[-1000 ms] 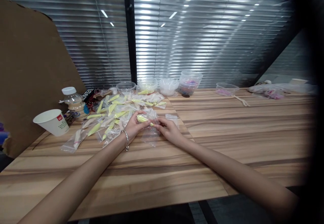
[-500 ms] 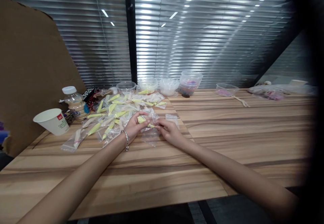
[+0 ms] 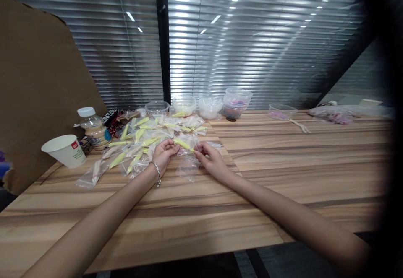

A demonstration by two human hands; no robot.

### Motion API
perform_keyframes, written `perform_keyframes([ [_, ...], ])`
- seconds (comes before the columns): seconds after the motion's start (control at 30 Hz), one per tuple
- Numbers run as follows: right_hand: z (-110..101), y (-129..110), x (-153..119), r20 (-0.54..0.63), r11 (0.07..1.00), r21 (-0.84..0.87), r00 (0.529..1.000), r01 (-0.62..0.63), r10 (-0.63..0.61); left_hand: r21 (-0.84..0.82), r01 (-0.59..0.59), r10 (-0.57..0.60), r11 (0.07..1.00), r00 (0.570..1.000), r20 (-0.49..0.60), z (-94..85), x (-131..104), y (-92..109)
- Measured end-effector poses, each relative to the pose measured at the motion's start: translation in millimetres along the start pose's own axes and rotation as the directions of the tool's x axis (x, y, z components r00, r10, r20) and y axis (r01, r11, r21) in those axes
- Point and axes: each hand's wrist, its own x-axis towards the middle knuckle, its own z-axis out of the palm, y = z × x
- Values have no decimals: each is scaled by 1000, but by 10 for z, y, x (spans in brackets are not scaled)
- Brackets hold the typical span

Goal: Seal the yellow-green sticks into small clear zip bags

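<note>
Between my two hands a slim yellow strip [image 3: 183, 144] is stretched slightly downward to the right. My left hand [image 3: 162, 155], with a silver bracelet at the wrist, pinches its left end. The fingertips of my right hand [image 3: 211, 159] are closed on its right end. Clear plastic shows around the strip; I cannot tell whether it lies inside a bag. Just below, a clear plastic bag [image 3: 188, 168] lies on the table. A pile of small clear bags with yellow and pale strips [image 3: 117, 159] spreads to the left of and behind my hands.
At the left are a paper cup [image 3: 64, 151], a white-capped bottle [image 3: 94, 129] and a cardboard panel [image 3: 40, 72]. Clear plastic bowls [image 3: 210, 108] and a stacked set of tubs [image 3: 236, 102] line the back. A shallow container [image 3: 282, 112] and bags [image 3: 346, 113] sit farther right.
My left hand has shifted slightly left and its fingers have curled in. The yellow strip, partly covered before, now shows stretched between both hands.
</note>
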Motion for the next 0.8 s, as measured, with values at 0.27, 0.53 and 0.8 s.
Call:
perform_keyframes([
  [0.27, 3, 86, 33, 13, 997, 59, 999, -53, 52, 35, 24, -26, 999, 999, 48, 78, -93, 52],
  [0.53, -2, 142, 31, 12, 994, 81, 997, -78, 78, 140, 68, -79, 988, 994, 71, 101, -58, 9],
  [0.8, 15, 137, 52, -112, 986, 151, 989, -76, 93, 330, -9, -36, 944, 991, 132, 156, -105, 54],
])
